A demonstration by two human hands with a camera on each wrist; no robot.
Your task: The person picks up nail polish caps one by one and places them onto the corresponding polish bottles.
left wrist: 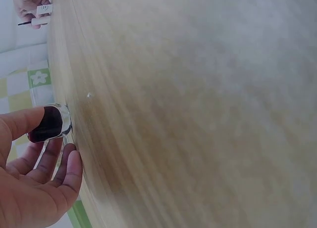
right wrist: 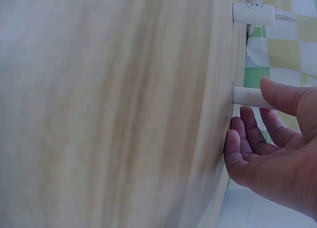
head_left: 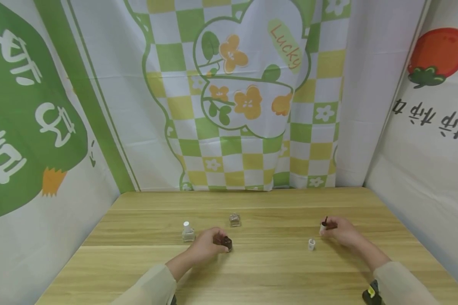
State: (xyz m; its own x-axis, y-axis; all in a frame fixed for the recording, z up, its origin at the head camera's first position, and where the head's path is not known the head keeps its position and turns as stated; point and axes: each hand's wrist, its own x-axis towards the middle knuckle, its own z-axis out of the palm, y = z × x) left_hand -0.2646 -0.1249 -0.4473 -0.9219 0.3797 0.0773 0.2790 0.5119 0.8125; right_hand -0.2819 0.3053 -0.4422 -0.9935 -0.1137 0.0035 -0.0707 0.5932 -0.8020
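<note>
My left hand [head_left: 205, 246] grips a small dark nail polish bottle [head_left: 227, 243] that has no cap on it. In the left wrist view, thumb and fingers pinch the clear glass bottle [left wrist: 49, 124], dark inside, close to the tabletop. Over on the right, my right hand [head_left: 342, 231] pinches a white nail polish cap [head_left: 322, 228] with its dark brush pointing up. Its lower end is right at the table in the right wrist view. Beside it a second white cap [head_left: 311, 245] stands on its top, its brush upward.
An uncapped glittery polish bottle [head_left: 234, 220] stands near the middle of the wooden table [head_left: 275, 271]. Left of my left hand is a clear bottle with a white cap [head_left: 188, 234]. Printed curtains [head_left: 244, 156] hang behind the table and at both sides.
</note>
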